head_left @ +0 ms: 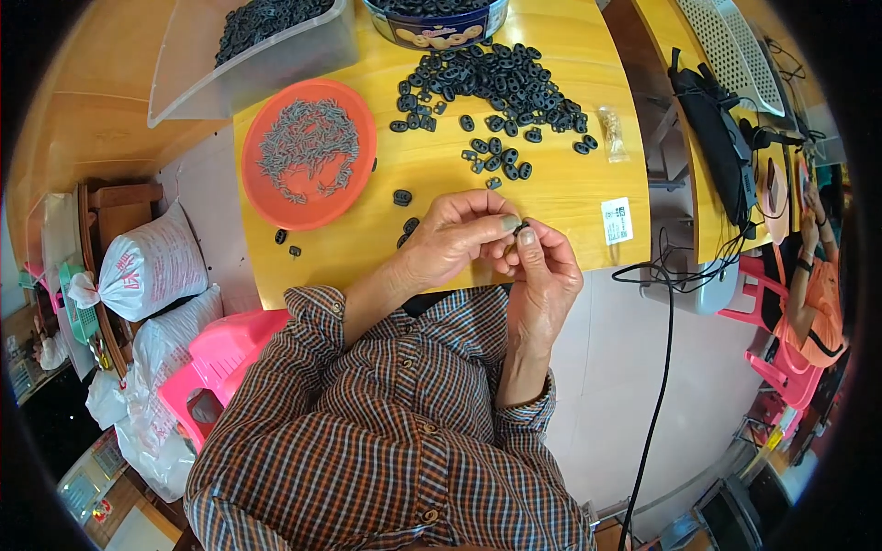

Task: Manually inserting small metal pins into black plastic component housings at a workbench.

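Note:
My left hand (457, 237) and my right hand (544, 273) meet just over the table's near edge. Between their thumbs and fingertips they pinch a small black plastic piece (524, 224), mostly covered by the fingers. It resembles the black two-hole cord lock parts (501, 87) heaped on the table beyond. A smaller group of these parts (496, 158) lies closer to my hands, and a few more (402, 197) rest beside my left wrist. To the left, an orange-red round plate (264, 204) holds many tiny grey pieces (308, 147) that look like springs.
At the back stand a clear plastic bin (266, 87) and a round blue tin (436, 30), both full of black parts. A small clear packet (612, 135) and white label (616, 220) lie right on the yellow table (570, 197). A black cable (663, 386) hangs nearby; another person (813, 303) sits far right.

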